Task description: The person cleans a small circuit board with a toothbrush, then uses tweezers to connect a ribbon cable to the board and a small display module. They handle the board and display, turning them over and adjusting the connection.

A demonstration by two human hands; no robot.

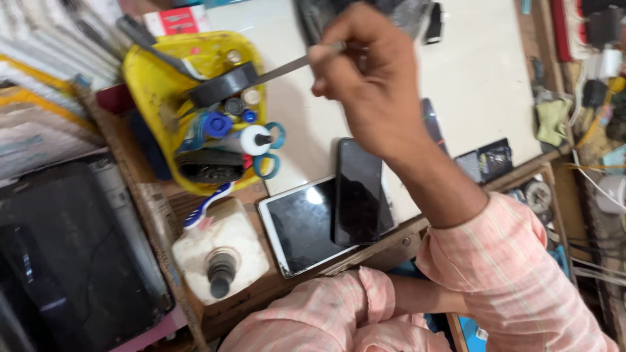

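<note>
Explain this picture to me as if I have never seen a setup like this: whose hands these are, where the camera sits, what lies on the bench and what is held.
There is no machine here. A person wears a camera on the head, so you look down along their own arms in pink striped sleeves. The right hand is raised over a white bench and pinches a thin metal tool, whose tip points toward a yellow tub full of odds and ends: caps, a roll of black tape, scissors. The left hand is out of view; only its folded sleeve shows at the bottom edge. Near the front edge lies a tablet with a dark phone resting on top of it. To the left stands a white bottle, with a toothbrush beside it.
</note>
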